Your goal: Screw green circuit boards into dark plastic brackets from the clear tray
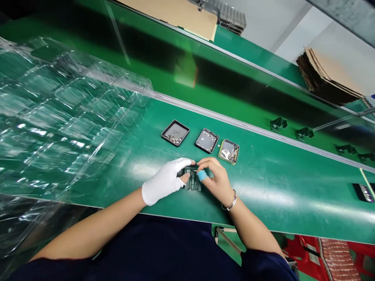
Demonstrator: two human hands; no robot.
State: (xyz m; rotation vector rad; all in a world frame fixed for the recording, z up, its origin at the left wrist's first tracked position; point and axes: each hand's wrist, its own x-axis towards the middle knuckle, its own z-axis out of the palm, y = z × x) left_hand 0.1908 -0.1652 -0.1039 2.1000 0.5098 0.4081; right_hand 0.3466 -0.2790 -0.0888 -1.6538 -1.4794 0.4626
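Note:
My left hand [166, 179], in a white glove with bare thumb and fingertips, grips a small dark plastic part [193, 183] with slots and metal rods or strips in it. The part is at the table's near side. My right hand [216, 177] is at the part's upper right corner, thumb and fingers pinched together. Blue tape wraps that thumb, and a metal bracelet circles the wrist. What the pinch holds is too small to make out. Beyond the hands lie a black tray [178, 130], a second black tray [206, 141] and a yellowish-rimmed tray [228, 145], all with small metal pieces.
Stacked clear plastic blister trays [73, 105] cover the left of the green table [263, 187]. Several dark parts [278, 124] stand along the back rail at the right. A black box [363, 192] lies at the right end. Cardboard sheets [328, 78] rest on the upper shelf.

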